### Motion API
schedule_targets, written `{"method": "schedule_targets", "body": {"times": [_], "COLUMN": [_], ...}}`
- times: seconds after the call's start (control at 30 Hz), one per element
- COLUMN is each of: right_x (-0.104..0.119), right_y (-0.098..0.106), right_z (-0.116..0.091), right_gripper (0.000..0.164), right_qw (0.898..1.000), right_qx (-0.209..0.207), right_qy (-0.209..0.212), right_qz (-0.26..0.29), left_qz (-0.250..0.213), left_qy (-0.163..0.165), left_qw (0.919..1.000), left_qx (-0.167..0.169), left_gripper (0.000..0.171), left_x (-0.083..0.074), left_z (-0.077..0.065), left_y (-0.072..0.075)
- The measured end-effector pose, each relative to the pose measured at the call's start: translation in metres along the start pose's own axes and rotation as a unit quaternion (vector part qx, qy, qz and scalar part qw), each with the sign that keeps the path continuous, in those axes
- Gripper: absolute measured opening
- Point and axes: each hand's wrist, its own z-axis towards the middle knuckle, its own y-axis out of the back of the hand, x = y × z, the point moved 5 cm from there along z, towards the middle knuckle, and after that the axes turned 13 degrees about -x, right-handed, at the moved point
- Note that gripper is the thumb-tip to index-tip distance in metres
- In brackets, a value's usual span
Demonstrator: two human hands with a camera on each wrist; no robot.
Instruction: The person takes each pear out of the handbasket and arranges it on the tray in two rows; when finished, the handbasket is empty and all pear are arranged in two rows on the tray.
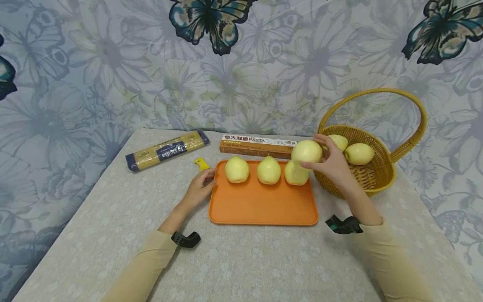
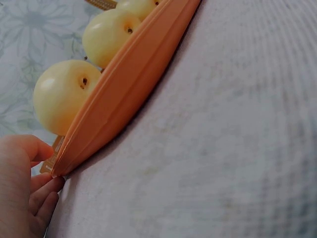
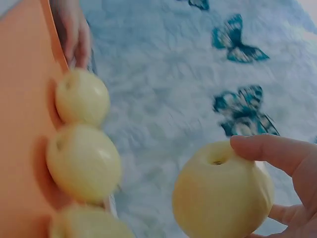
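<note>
A pale yellow-green pear [image 1: 306, 152] is held between the thumb and fingers of my right hand [image 1: 333, 162], up above the tray's right back corner. In the right wrist view, that pear [image 3: 223, 191] shows its dimpled end. Three more pears line the back of the orange tray [image 1: 264, 205]: one at the left [image 1: 237, 170], one in the middle [image 1: 269, 170] and one at the right [image 1: 296, 173], partly hidden by the held pear. My left hand [image 1: 200, 186] grips the tray's left rim near its back corner; the left wrist view shows the fingers [image 2: 47, 196] at that edge.
To the right stands a yellow wicker basket [image 1: 392, 172] with a tall handle and two visible pears [image 1: 359, 154] inside. Behind the tray lies a pasta box [image 1: 258, 145]. A noodle packet [image 1: 167, 150] and a small yellow object [image 1: 201, 163] lie at the left.
</note>
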Motion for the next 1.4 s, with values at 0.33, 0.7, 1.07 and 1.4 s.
{"method": "schedule_targets", "body": {"times": [0.33,0.7,1.07,1.4], "right_x": [0.010,0.000,-0.010,-0.014], "right_y": [-0.105,-0.152,-0.173,-0.180], "right_z": [-0.019,-0.038,-0.052,-0.058], "right_gripper": [0.080,0.081,0.081,0.079], "right_qw": [0.997,0.992,0.983,0.977], "right_qx": [0.069,0.117,0.148,0.143], "right_qy": [0.017,0.050,0.094,0.139], "right_qz": [0.030,-0.002,-0.045,-0.073], "left_qz": [0.000,0.000,0.010,0.006], "left_qy": [-0.007,-0.003,-0.007,-0.011], "left_qw": [1.0000,1.0000,0.9999,0.9999], "left_qx": [0.000,0.008,0.004,0.000], "left_gripper": [0.044,0.044,0.043,0.042], "left_x": [0.007,-0.009,-0.013,-0.012], "left_z": [0.001,-0.003,-0.003,-0.003], "left_y": [0.000,0.004,0.005,0.004]}}
